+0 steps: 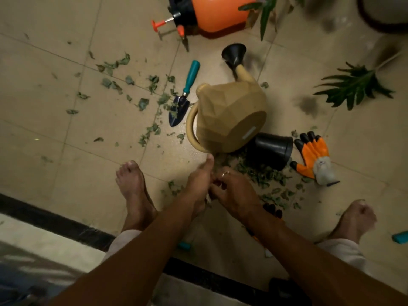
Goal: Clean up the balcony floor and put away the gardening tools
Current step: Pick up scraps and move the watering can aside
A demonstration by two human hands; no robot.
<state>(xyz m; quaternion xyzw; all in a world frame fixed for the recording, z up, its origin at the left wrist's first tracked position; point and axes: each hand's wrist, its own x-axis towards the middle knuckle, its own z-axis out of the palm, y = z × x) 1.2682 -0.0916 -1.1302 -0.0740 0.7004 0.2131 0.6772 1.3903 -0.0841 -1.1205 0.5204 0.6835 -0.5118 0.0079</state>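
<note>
While the head view is looking down at the tiled floor (pixel 66 62), the left hand (pixel 198 184) and right hand (pixel 234 195) are meeting with fingers curled around something pale; an actual pinch cannot be told. Just beyond them the watering can (pixel 229 115) is lying on its side, with the trowel (pixel 183 100) left of it, the black pot (pixel 269 150) and orange glove (pixel 315 157) to its right, and leaf scraps (pixel 260 175) scattered around.

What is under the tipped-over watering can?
The watering can lies on its side on the tiled floor. Its base covers one end of a black pot, and leaf scraps show at its lower edge. The floor directly beneath is hidden.
</note>
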